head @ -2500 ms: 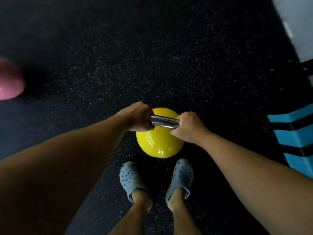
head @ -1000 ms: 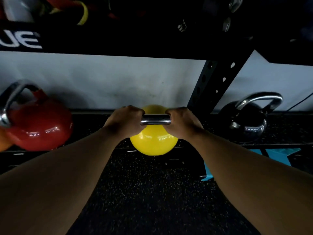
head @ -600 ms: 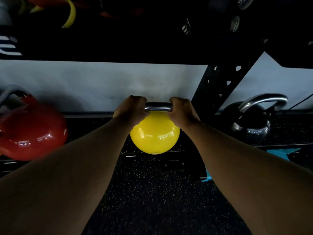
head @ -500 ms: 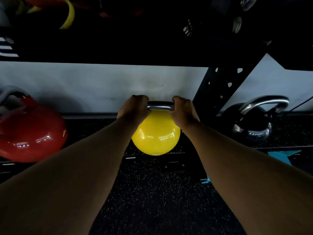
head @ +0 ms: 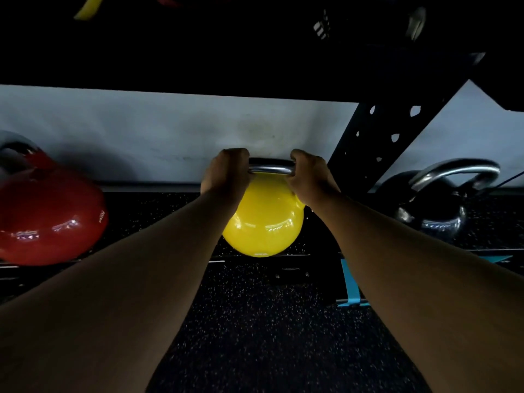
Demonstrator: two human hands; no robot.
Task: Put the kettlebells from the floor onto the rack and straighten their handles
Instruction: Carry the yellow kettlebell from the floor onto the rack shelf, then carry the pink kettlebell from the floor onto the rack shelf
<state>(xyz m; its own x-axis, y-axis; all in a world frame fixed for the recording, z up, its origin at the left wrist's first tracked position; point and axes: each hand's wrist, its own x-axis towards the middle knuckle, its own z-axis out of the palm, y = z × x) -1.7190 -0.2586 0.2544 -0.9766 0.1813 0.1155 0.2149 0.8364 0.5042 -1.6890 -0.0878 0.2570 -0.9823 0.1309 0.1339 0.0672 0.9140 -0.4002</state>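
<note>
now both hands are carrying the yellow kettlebell (head: 262,219) at the front lip of the rack's bottom shelf (head: 158,207), so the step in hand looks like setting it down there. the left hand (head: 224,177) and the right hand (head: 310,180) are each gripping one end of the steel handle (head: 270,169), fingers curled tight around the bar, with a short bare stretch of metal showing between them. the bell is hanging below the handle, its belly level with the shelf edge; whether it is already touching the shelf cannot be told from here.

the next move probably calls for easing the weight further back until the base is sitting flat and fully on the shelf, then letting go and turning the handle to line up with its neighbours.

around it, a red kettlebell (head: 48,214) is sitting on the same shelf well off to the left, leaving a wide open gap. nearer on the right, the black upright post (head: 377,143) with its punched holes is standing just beside the right hand, and knuckles could be catching on it. beyond the post, a black kettlebell (head: 431,205) is resting with its handle turned at an angle. the dark shelf above (head: 198,52) is hanging low over the slot.
</note>
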